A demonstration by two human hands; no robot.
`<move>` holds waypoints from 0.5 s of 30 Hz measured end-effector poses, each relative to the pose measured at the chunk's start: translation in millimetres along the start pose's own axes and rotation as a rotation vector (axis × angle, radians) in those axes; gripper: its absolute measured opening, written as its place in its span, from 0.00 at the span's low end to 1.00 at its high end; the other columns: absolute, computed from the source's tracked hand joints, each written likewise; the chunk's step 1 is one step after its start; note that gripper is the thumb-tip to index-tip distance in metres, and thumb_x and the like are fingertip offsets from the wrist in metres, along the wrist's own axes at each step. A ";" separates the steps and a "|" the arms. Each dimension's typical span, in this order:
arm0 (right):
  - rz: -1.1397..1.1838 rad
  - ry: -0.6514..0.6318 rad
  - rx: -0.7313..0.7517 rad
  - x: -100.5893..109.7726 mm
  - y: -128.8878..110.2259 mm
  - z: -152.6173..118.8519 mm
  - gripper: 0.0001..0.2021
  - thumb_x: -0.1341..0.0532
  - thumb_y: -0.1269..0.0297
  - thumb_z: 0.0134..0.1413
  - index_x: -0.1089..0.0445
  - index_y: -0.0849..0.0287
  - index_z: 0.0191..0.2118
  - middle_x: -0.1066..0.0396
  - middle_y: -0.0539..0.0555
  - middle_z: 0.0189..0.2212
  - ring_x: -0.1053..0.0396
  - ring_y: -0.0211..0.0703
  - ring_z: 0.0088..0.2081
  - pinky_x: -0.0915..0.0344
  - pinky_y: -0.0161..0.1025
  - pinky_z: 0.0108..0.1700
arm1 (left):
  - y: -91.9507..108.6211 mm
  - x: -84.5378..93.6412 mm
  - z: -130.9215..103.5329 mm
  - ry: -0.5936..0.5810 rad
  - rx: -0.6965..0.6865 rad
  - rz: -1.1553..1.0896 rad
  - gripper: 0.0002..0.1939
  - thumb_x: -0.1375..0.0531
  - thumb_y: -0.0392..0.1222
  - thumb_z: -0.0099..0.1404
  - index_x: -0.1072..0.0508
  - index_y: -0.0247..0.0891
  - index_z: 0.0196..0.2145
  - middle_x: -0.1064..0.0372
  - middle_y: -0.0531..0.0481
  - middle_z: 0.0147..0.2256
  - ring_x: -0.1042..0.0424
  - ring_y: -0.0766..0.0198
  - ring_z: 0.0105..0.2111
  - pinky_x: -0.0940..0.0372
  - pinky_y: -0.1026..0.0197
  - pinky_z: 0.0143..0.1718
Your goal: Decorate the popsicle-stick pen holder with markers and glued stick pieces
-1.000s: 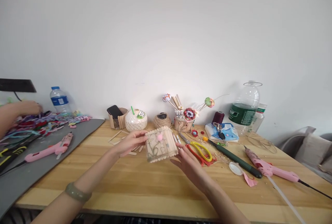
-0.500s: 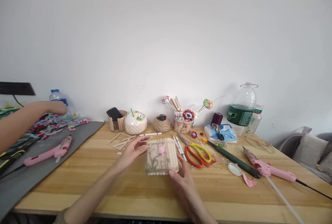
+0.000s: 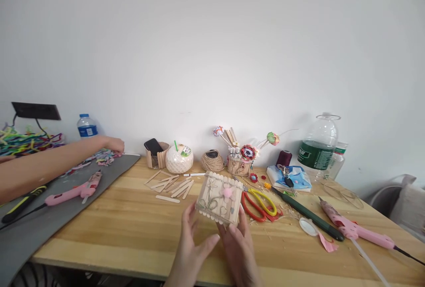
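A craft-stick box [image 3: 215, 207] tilts above the table in front of me. Its face carries a pink pom-pom [image 3: 227, 192], twine shapes and a small heart. My right hand [image 3: 239, 247] grips it at the lower right corner, thumb in front and fingers on the side and underneath. My left hand [image 3: 194, 247] is at the lower left corner with its thumb spread away from the box. Whether its fingertips touch the box from behind is hidden. Beyond the box lie red-and-yellow-handled scissors [image 3: 254, 207] and loose craft sticks [image 3: 174, 186].
Another person's arm [image 3: 63, 158] reaches over a grey mat [image 3: 122, 165] at left, near a pink glue gun [image 3: 75, 194]. A second glue gun [image 3: 360, 231] lies at right, by a dark green tool [image 3: 310, 214]. Twine [image 3: 212, 160] and a decorated holder [image 3: 239, 166] stand behind.
My left hand has moved from the box's upper left edge to below its lower left corner. The box is now tilted and turned. The other person's arm reaches further right; the view has shifted.
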State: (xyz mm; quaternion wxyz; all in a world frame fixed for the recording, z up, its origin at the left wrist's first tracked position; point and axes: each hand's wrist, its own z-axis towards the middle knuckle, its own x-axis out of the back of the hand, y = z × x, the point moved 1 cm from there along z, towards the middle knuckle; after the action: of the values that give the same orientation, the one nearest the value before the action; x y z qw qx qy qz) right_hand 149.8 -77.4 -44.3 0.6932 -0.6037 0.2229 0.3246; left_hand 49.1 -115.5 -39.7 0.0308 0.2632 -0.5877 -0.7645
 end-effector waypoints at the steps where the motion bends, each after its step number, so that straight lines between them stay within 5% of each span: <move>1: -0.019 -0.001 0.020 3.4 3.5 0.4 0.35 0.31 0.52 0.37 0.42 0.47 0.54 0.37 0.58 0.57 0.42 0.60 0.60 0.52 0.60 0.61 | -3.1 -3.5 -2.3 0.009 -0.002 -0.003 0.40 0.31 0.39 0.45 0.43 0.42 0.54 0.45 0.38 0.60 0.55 0.48 0.64 0.58 0.47 0.63; 4: -0.151 -0.004 0.152 12.3 11.0 -0.6 0.38 0.33 0.48 0.41 0.48 0.48 0.58 0.45 0.60 0.62 0.48 0.63 0.62 0.52 0.63 0.61 | -9.2 -12.9 -3.1 -0.011 0.062 -0.141 0.51 0.27 0.38 0.39 0.49 0.45 0.57 0.52 0.39 0.63 0.58 0.47 0.65 0.58 0.48 0.63; 8: -0.388 -0.097 0.356 8.1 5.4 -13.6 0.35 0.40 0.46 0.50 0.52 0.47 0.61 0.56 0.58 0.66 0.56 0.60 0.65 0.51 0.60 0.61 | -3.3 -22.3 -0.4 -0.187 0.196 -0.477 0.61 0.25 0.40 0.33 0.51 0.52 0.61 0.52 0.43 0.64 0.51 0.42 0.63 0.46 0.47 0.59; 12: -0.591 -0.183 0.503 -7.8 -9.9 -29.9 0.30 0.46 0.46 0.56 0.53 0.44 0.62 0.53 0.55 0.64 0.55 0.58 0.65 0.48 0.57 0.60 | 18.8 -19.2 2.4 -0.274 0.246 -0.565 0.43 0.32 0.55 0.48 0.43 0.49 0.59 0.39 0.43 0.58 0.41 0.43 0.58 0.41 0.46 0.54; 15: -0.671 -0.154 0.601 -12.5 -20.1 -35.0 0.26 0.45 0.48 0.57 0.49 0.42 0.60 0.50 0.55 0.61 0.47 0.57 0.60 0.40 0.54 0.55 | 32.8 -11.9 8.9 -0.389 0.423 -0.741 0.30 0.45 0.58 0.62 0.37 0.39 0.57 0.32 0.37 0.53 0.36 0.45 0.54 0.38 0.44 0.50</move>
State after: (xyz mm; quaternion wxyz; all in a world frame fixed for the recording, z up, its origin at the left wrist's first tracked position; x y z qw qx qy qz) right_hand 158.6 -115.2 -27.6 0.9190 -0.3886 0.0472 0.0468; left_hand 46.8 -113.6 -3.8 -0.4093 0.3075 -0.5919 -0.6225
